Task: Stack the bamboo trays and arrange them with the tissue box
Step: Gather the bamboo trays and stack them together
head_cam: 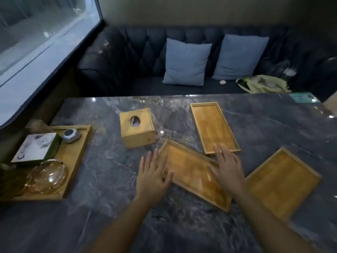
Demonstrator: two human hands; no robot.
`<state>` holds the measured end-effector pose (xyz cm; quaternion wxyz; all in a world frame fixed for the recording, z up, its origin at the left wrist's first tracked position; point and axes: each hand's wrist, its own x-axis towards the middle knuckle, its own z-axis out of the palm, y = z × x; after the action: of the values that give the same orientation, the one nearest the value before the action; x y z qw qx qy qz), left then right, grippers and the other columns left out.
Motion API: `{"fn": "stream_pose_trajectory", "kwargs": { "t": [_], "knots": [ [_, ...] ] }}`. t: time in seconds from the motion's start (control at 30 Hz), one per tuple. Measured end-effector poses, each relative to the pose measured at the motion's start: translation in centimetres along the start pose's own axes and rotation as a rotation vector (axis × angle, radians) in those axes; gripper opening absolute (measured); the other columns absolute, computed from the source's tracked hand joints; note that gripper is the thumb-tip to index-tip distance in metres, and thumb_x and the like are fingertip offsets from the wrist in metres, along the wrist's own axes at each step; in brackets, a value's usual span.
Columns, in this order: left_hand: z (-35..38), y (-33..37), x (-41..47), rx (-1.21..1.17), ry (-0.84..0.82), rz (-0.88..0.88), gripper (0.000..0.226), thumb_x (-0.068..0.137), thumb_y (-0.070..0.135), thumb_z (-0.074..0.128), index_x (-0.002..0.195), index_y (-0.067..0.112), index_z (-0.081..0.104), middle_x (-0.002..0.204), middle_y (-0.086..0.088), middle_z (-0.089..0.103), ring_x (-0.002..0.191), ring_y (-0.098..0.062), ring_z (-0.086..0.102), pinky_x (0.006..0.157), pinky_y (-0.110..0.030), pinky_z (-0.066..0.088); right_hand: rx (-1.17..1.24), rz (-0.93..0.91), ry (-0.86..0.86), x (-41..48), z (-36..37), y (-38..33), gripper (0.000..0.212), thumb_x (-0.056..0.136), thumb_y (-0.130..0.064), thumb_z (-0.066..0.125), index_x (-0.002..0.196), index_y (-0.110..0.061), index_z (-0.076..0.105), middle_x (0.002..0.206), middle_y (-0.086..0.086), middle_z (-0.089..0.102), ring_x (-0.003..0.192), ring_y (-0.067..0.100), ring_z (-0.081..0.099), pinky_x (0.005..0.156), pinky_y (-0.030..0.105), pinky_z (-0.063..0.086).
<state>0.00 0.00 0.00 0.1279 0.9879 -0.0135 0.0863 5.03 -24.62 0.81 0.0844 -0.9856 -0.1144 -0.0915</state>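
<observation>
Marble table (255,121) before dark tufted sofa (138,52), window (36,33) alongside.

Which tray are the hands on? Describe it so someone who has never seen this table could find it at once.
On the dark marble table, three empty bamboo trays lie loose, right of the tissue box. The one meant is the middle tray, nearest the box and lying diagonally. Only it has the left hand and right hand at its two ends; the far tray and right tray go unheld.
</observation>
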Motion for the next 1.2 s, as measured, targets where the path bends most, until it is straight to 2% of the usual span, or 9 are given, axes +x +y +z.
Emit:
{"fn": "stream_pose_trajectory", "kwargs": {
  "t": [0.13,0.3,0.47,0.63,0.73,0.8,0.9,1.1,1.2],
  "knots": [
    [2.4,-1.3,-2.1,-0.02,-0.223,-0.004,0.061,0.087,0.055,0.045,0.142,0.027,0.039,0.154,-0.014,0.029,0.143,-0.034,0.02,0.117,-0.047,0.015,-0.001,0.18,-0.244,-1.8,2.1,2.1,0.07,0.089,-0.05,0.046,0.146,-0.02,0.02,0.154,0.004,0.027,0.141,0.02,0.022,0.109,0.042,0.024],
    [3.1,-1.0,-2.0,-0.277,-0.263,-0.263,0.05,0.092,0.046,0.046,0.14,0.032,0.039,0.16,-0.012,0.004,0.147,-0.028,0.005,0.115,-0.04,0.021,0.054,0.244,-0.373,-1.7,2.4,3.0,0.061,0.092,-0.049,0.042,0.143,-0.018,0.027,0.148,0.003,0.038,0.136,0.021,0.032,0.106,0.042,0.027],
    [2.1,1.0,-1.3,-0.304,-0.169,-0.475,0.041,0.087,0.04,0.056,0.122,0.02,0.058,0.143,-0.018,0.037,0.125,-0.034,0.041,0.099,-0.041,0.042,0.014,0.241,-0.349,-0.7,1.7,2.7,0.032,0.091,-0.038,0.049,0.11,-0.013,0.054,0.116,0.009,0.059,0.11,0.027,0.051,0.09,0.039,0.039],
    [1.4,1.5,0.7,-0.587,-0.277,-0.832,0.041,0.089,0.021,0.047,0.128,0.012,0.038,0.121,-0.022,0.058,0.108,-0.038,0.056,0.087,-0.041,0.043,0.095,0.212,-0.404,-1.5,2.5,1.5,0.025,0.095,-0.036,0.042,0.093,-0.012,0.051,0.107,0.01,0.059,0.103,0.025,0.053,0.074,0.034,0.038],
    [0.4,2.4,0.8,-0.448,-0.371,-0.783,0.03,0.094,0.006,0.035,0.121,0.004,0.049,0.115,-0.017,0.061,0.106,-0.034,0.056,0.092,-0.047,0.042,0.116,0.153,-0.374,-2.2,3.0,0.7,0.021,0.096,-0.034,0.041,0.082,-0.019,0.042,0.102,0.008,0.06,0.099,0.023,0.053,0.069,0.031,0.034],
    [0.2,2.5,0.6,-0.045,-0.44,-0.606,0.031,0.094,0.0,0.031,0.116,0.002,0.053,0.11,-0.013,0.059,0.105,-0.031,0.055,0.093,-0.046,0.043,0.145,0.166,-0.342,-2.6,3.0,0.5,0.022,0.096,-0.033,0.04,0.086,-0.015,0.047,0.102,0.008,0.059,0.098,0.024,0.053,0.072,0.034,0.037],
    [0.8,2.0,0.1,-0.494,-0.204,-0.757,0.026,0.095,0.005,0.035,0.118,0.0,0.046,0.1,-0.018,0.061,0.099,-0.032,0.059,0.07,-0.026,0.043,0.195,0.178,-0.272,-2.9,2.7,0.6,0.025,0.097,-0.028,0.039,0.091,-0.007,0.05,0.099,0.011,0.057,0.094,0.027,0.053,0.076,0.036,0.038],
    [-1.4,3.7,2.3,-0.777,0.111,-0.699,0.026,0.095,0.02,0.046,0.112,0.006,0.032,0.08,-0.015,0.06,0.076,-0.038,0.063,0.072,-0.054,0.054,0.459,0.216,-0.071,-2.0,0.3,0.6,0.023,0.096,-0.015,0.043,0.079,-0.001,0.049,0.086,0.023,0.054,0.079,0.035,0.053,0.067,0.038,0.035],
    [-3.1,5.3,4.2,-1.246,-0.004,-0.832,0.043,0.09,0.024,0.059,0.121,0.012,0.034,0.097,-0.013,0.06,0.087,-0.032,0.065,0.074,-0.048,0.057,0.607,0.266,0.099,-1.5,-1.5,0.7,0.037,0.092,-0.032,0.029,0.071,-0.005,0.044,0.075,0.02,0.045,0.067,0.028,0.046,0.061,0.035,0.029]
  ]
}}
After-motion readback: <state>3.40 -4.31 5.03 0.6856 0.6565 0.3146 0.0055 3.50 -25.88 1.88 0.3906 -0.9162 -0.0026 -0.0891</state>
